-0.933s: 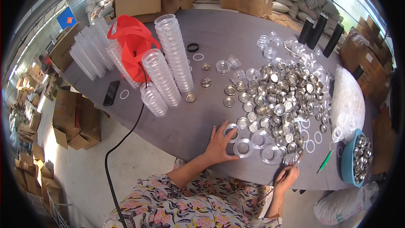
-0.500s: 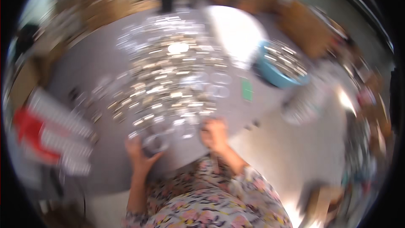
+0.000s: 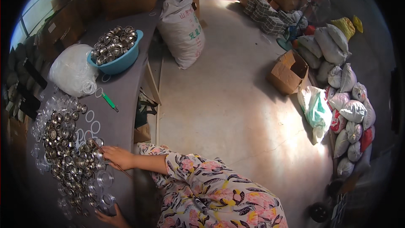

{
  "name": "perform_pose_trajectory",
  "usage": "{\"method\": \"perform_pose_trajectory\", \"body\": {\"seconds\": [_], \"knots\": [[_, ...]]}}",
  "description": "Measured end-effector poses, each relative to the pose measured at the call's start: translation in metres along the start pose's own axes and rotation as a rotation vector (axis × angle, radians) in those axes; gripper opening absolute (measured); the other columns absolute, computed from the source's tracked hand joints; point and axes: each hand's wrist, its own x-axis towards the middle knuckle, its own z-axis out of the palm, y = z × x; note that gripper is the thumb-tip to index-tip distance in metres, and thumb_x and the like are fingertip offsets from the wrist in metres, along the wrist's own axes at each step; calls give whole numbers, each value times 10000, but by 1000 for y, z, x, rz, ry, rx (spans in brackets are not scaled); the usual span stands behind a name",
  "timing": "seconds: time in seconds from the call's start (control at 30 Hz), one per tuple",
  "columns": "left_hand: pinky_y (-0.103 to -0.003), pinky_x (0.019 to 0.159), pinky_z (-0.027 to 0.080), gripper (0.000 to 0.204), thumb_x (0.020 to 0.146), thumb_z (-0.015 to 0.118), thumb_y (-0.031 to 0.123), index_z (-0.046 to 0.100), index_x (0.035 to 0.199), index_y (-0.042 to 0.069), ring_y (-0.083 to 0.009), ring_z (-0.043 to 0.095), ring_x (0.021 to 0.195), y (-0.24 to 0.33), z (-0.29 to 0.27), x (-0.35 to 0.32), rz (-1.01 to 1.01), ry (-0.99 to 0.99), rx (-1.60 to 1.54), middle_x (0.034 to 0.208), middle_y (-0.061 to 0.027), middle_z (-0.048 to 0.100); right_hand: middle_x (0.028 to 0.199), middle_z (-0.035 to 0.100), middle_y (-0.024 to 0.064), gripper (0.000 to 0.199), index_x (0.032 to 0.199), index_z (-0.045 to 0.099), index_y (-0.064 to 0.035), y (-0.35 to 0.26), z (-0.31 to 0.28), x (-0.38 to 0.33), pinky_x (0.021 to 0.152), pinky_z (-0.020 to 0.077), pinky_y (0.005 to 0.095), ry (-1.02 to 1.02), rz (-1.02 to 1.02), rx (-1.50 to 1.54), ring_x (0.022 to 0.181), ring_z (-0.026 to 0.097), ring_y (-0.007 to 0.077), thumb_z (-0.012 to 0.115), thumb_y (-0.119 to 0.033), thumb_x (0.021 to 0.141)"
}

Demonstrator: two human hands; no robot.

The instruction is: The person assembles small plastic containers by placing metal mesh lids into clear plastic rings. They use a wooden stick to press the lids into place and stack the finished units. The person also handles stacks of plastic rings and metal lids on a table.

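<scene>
My right hand (image 3: pixel 119 157) is closed round a thin brown stick (image 3: pixel 123 171), whose upper end reaches to the edge of a pile of silver metal rings (image 3: pixel 63 156). Lower down, my left hand (image 3: pixel 113 218) has its thumb and fingers spread beside a clear plastic ring-like piece (image 3: pixel 107 199), and nothing shows between them. More clear round pieces (image 3: pixel 105 179) lie between the two hands, along the near side of the metal pile. Several flat white rings (image 3: pixel 90 116) rest on the grey table just beyond. The lower part of my left hand is cut off by the dark picture rim.
A green-handled tool (image 3: pixel 109 101) lies near the table's edge. Behind it are a clear plastic bag of rings (image 3: pixel 74 71) and a blue basin (image 3: pixel 120 64) heaped with metal rings. On the floor stand a white sack (image 3: pixel 181 29), a cardboard box (image 3: pixel 287 72) and several filled bags (image 3: pixel 354 112).
The view has swung to the right, so the table now sits at the left and the floor shows. My hands stay by the pile's near edge; the earlier picture is blurred.
</scene>
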Motion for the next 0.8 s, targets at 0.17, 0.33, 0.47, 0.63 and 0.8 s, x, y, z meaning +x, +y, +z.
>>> {"method": "perform_pose_trajectory", "body": {"seconds": [0.17, 0.33, 0.47, 0.63, 0.8], "knots": [[-537, 962, 364, 988, 595, 799, 495, 364, 1323, -13, -460, 401, 1156, 17, -9, 5, -15, 27, 98, 1272, -310, 370, 1334, 334, 236, 459, 1088, 426, -30, -16, -20, 3, 1063, 248, 485, -28, -2, -217, 1293, 273, 417, 645, -132, 697], [-553, 1036, 251, 976, 608, 802, 402, 314, 1383, 64, -461, 276, 1269, 7, -4, -4, -178, -46, 13, 1369, -309, 273, 1321, 318, 294, 515, 1109, 421, -6, -8, -5, 7, 1059, 259, 484, -62, 125, 4, 1273, 284, 447, 680, -185, 702], [-490, 1059, 254, 1013, 570, 844, 284, 280, 1372, 28, -459, 266, 1277, 50, -22, 16, -329, -188, -84, 1398, -306, 211, 1250, 395, 302, 515, 1042, 468, 17, -10, -7, 12, 969, 353, 467, -101, 117, -39, 1135, 416, 453, 714, -274, 695], [-513, 1026, 284, 1113, 510, 858, 380, 253, 1391, 71, -446, 266, 1276, 74, -33, 22, -393, -213, -105, 1416, -279, 197, 1244, 436, 288, 473, 999, 486, -10, -21, -22, 17, 941, 368, 463, -100, 22, -210, 1158, 419, 439, 742, -257, 688], [-531, 1018, 283, 1132, 505, 843, 465, 251, 1390, 80, -446, 264, 1275, 70, -39, 14, -434, -182, -222, 1395, -276, 218, 1287, 420, 292, 488, 996, 475, -20, -19, -11, 14, 965, 341, 471, -108, 33, -28, 1192, 409, 432, 758, -259, 678]]}}
